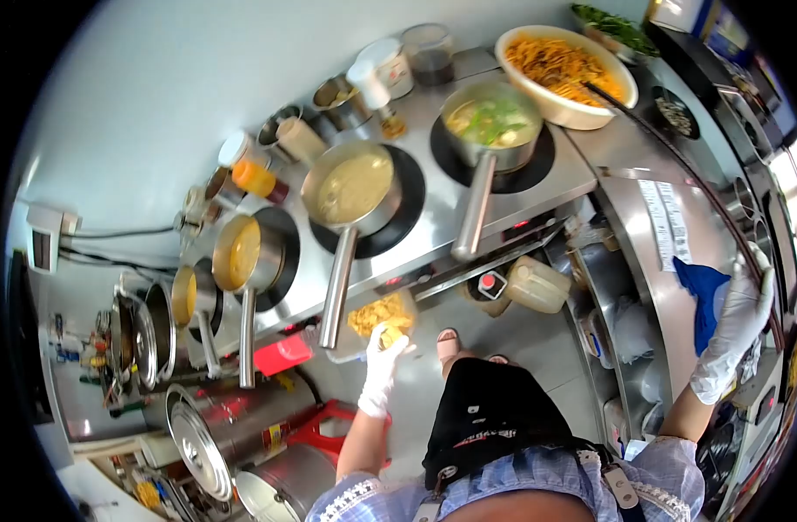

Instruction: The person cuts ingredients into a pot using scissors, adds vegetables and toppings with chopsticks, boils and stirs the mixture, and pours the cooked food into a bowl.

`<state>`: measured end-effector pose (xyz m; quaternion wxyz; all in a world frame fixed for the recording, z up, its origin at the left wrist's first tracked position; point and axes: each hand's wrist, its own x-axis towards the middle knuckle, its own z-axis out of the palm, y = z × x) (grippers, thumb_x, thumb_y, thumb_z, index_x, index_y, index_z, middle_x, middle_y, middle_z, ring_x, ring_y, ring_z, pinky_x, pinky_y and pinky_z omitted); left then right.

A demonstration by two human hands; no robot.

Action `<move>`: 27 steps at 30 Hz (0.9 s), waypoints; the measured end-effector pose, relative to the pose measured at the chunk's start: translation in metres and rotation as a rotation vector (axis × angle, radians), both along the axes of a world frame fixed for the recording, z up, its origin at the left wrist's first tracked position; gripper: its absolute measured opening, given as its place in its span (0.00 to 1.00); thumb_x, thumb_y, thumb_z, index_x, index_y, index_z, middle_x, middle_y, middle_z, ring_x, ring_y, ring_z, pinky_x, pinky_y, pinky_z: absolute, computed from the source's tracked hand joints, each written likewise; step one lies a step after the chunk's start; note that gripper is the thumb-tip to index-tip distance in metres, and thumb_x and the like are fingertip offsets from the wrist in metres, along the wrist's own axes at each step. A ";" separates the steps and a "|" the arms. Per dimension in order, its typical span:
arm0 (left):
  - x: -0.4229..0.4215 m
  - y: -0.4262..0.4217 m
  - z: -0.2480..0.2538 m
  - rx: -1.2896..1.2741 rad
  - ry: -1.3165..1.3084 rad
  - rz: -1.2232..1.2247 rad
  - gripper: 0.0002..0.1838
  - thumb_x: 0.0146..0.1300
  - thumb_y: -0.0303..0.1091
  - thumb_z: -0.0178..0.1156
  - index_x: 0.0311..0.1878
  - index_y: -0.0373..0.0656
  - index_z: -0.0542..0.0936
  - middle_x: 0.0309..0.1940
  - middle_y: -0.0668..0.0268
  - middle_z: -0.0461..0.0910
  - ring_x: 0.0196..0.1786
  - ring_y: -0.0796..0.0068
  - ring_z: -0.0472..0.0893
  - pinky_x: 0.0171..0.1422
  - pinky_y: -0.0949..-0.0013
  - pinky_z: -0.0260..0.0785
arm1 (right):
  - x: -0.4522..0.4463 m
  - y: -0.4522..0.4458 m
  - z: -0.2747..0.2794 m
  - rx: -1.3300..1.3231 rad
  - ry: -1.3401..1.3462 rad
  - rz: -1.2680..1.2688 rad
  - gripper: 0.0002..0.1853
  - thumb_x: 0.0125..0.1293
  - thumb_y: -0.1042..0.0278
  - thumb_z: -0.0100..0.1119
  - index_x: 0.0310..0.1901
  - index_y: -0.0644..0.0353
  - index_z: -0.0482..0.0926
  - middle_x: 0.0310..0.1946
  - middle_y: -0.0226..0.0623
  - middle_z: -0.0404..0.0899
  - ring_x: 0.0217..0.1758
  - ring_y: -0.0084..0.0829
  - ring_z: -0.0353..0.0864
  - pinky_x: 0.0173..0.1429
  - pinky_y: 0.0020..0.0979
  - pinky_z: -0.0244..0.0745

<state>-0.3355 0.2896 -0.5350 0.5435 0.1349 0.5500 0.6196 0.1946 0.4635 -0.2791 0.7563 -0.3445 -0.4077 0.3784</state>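
My left hand (383,365), in a white glove, is closed around some yellow food pieces (390,337). Just beyond it is a clear tub (407,306) of similar yellow pieces (372,315). My right hand (736,326), also gloved, reaches over the counter at the right beside a blue cloth (701,300). A long dark rod (676,155) runs from the bowl of orange shredded food (555,68) to this hand. The fingers overlap the rod near its lower end; whether they grip it is unclear.
Several long-handled pots stand on black hobs, among them one with green leaves (490,122) and one with pale broth (355,187). Their handles jut over the counter edge. Bottles (259,180) line the wall. Below are a large steel pot (233,426) and a red stool (339,426).
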 end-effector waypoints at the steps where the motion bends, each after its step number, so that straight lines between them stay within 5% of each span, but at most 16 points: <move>1: 0.018 0.016 0.032 0.010 -0.004 -0.026 0.26 0.54 0.18 0.62 0.56 0.42 0.68 0.47 0.61 0.73 0.46 0.66 0.78 0.46 0.61 0.78 | 0.003 -0.003 0.003 -0.022 0.014 0.028 0.21 0.73 0.63 0.41 0.52 0.77 0.71 0.52 0.53 0.73 0.50 0.36 0.76 0.55 0.29 0.74; 5: 0.070 0.122 0.163 0.502 0.378 -0.130 0.30 0.49 0.22 0.67 0.57 0.42 0.69 0.51 0.61 0.72 0.54 0.66 0.73 0.55 0.64 0.72 | -0.001 -0.013 0.012 -0.049 0.092 -0.040 0.19 0.72 0.64 0.42 0.49 0.75 0.73 0.48 0.50 0.75 0.45 0.36 0.78 0.51 0.30 0.77; 8: 0.084 0.228 0.201 0.503 0.828 -0.129 0.28 0.48 0.25 0.68 0.54 0.41 0.71 0.51 0.61 0.72 0.54 0.69 0.73 0.59 0.68 0.66 | 0.010 -0.022 0.009 -0.059 0.040 -0.018 0.18 0.72 0.63 0.44 0.50 0.72 0.73 0.49 0.47 0.75 0.47 0.33 0.78 0.52 0.26 0.76; 13: 0.096 0.369 0.161 0.706 1.112 -0.172 0.28 0.44 0.28 0.69 0.52 0.41 0.74 0.51 0.56 0.72 0.55 0.59 0.72 0.63 0.65 0.63 | 0.005 -0.038 0.015 -0.102 0.029 -0.124 0.18 0.71 0.64 0.45 0.45 0.74 0.75 0.43 0.49 0.76 0.39 0.35 0.79 0.44 0.28 0.77; 16: 0.090 0.411 0.129 0.510 1.164 -0.373 0.32 0.44 0.29 0.68 0.57 0.41 0.74 0.59 0.51 0.68 0.61 0.55 0.69 0.68 0.65 0.59 | 0.001 -0.048 0.017 -0.179 0.024 -0.187 0.17 0.70 0.64 0.46 0.43 0.74 0.76 0.41 0.48 0.77 0.38 0.35 0.80 0.44 0.28 0.77; 19: 0.079 0.417 0.132 0.523 0.880 -0.166 0.22 0.54 0.28 0.63 0.54 0.38 0.76 0.55 0.54 0.74 0.56 0.65 0.74 0.63 0.68 0.63 | 0.001 -0.048 0.012 -0.239 0.017 -0.211 0.17 0.70 0.63 0.46 0.43 0.73 0.76 0.41 0.47 0.78 0.38 0.35 0.79 0.42 0.27 0.78; 21: 0.092 0.370 0.195 0.396 0.694 -0.068 0.15 0.61 0.28 0.58 0.51 0.36 0.78 0.46 0.58 0.80 0.47 0.71 0.77 0.55 0.71 0.67 | 0.002 -0.043 0.003 -0.250 0.028 -0.198 0.17 0.70 0.63 0.47 0.42 0.72 0.76 0.41 0.47 0.77 0.38 0.34 0.79 0.42 0.27 0.78; 23: 0.092 0.318 0.208 0.599 0.878 0.144 0.11 0.64 0.28 0.55 0.46 0.35 0.79 0.36 0.60 0.81 0.36 0.74 0.77 0.44 0.74 0.69 | -0.001 -0.035 -0.005 -0.272 0.040 -0.172 0.17 0.70 0.63 0.48 0.42 0.72 0.76 0.41 0.47 0.77 0.38 0.34 0.79 0.42 0.26 0.78; 25: 0.102 0.233 0.204 0.430 0.855 0.193 0.09 0.67 0.29 0.52 0.34 0.34 0.79 0.25 0.73 0.76 0.24 0.86 0.66 0.27 0.80 0.58 | -0.008 -0.021 -0.014 -0.219 0.062 -0.132 0.16 0.70 0.63 0.48 0.42 0.71 0.76 0.42 0.46 0.77 0.39 0.34 0.79 0.43 0.26 0.77; 27: 0.096 0.164 0.151 0.727 1.312 0.076 0.09 0.62 0.28 0.55 0.26 0.39 0.78 0.19 0.65 0.76 0.20 0.77 0.71 0.27 0.73 0.64 | -0.014 -0.007 -0.023 -0.161 0.069 -0.100 0.16 0.71 0.63 0.47 0.43 0.71 0.75 0.43 0.46 0.75 0.44 0.33 0.77 0.47 0.28 0.77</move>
